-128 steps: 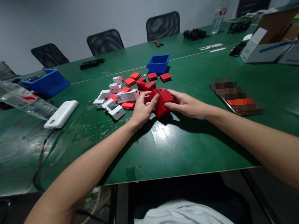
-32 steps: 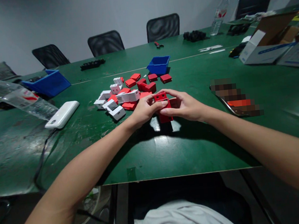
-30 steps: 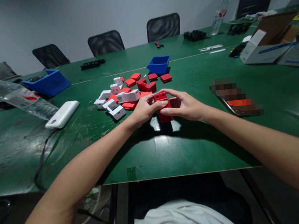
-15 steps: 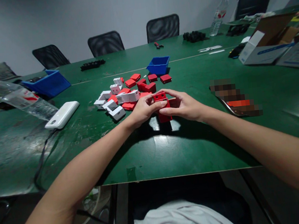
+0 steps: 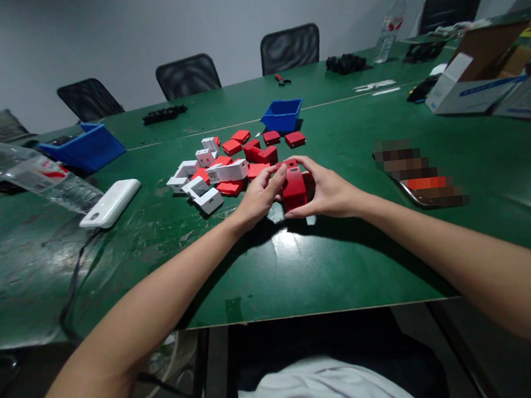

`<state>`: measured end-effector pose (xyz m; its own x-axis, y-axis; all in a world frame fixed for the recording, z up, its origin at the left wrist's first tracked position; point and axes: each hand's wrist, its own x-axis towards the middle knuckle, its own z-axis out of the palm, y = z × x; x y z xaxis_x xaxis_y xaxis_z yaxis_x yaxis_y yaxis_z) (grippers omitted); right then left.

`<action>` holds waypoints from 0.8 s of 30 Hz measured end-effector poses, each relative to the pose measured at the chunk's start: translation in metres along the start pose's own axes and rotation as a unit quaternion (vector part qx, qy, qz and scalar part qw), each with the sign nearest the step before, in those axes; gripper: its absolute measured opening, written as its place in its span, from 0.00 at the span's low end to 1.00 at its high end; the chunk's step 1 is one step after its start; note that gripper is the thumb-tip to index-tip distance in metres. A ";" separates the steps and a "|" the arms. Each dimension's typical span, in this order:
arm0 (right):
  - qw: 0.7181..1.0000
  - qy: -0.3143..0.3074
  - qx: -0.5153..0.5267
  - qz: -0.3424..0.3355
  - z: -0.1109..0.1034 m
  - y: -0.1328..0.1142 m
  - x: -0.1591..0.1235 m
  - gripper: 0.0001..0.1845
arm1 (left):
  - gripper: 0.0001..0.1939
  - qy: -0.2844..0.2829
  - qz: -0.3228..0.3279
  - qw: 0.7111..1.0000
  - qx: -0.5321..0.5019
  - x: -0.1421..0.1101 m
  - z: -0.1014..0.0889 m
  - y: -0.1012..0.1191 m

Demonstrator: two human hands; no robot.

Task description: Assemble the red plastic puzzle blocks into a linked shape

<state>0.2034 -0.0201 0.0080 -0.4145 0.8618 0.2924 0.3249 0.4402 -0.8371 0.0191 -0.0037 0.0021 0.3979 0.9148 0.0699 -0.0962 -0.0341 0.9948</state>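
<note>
A small red plastic block (image 5: 294,187) with a hole in its top end is held between my two hands above the green table (image 5: 329,274). My left hand (image 5: 262,194) grips its left side, thumb near the top. From the right, my right hand (image 5: 330,186) has its thumb at the lower edge and its fingers round the top. Just beyond lie several loose red pieces (image 5: 261,154), and to the left several white U-shaped pieces (image 5: 208,200). Whether the held block is one part or several joined, I cannot tell.
A small blue bin (image 5: 282,116) stands behind the pieces, a larger blue bin (image 5: 86,147) at the left. A white power bank (image 5: 111,204) and a tilted bottle (image 5: 47,173) lie left. At right are a phone (image 5: 418,175), partly pixelated, and an open carton (image 5: 466,89).
The red block has been turned in my hands, so a different face shows. My left thumb has shifted up, and my right thumb now sits at the lower edge. The loose pieces have stayed put.
</note>
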 end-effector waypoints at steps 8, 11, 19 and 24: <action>0.978 0.107 0.155 0.094 -0.020 -0.005 0.008 0.55 | 0.20 -0.032 0.005 0.993 0.110 0.001 -0.005 -0.005; 0.964 0.161 0.184 0.107 -0.037 -0.012 0.008 0.56 | 0.16 -0.084 0.122 0.947 0.285 -0.008 -0.004 -0.003; 0.933 0.356 0.041 -0.005 -0.109 0.000 0.007 0.52 | 0.14 -0.188 0.253 0.819 0.479 -0.014 -0.006 -0.001; 0.874 0.476 -0.023 -0.091 -0.170 0.030 -0.005 0.54 | 0.14 -0.189 0.255 0.806 0.500 -0.013 -0.007 -0.001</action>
<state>0.3599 0.0314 0.0604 0.4262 0.5851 0.6899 0.3701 0.5831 -0.7232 0.0075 -0.0125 -0.0005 0.8067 0.4979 0.3183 0.3734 -0.8469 0.3785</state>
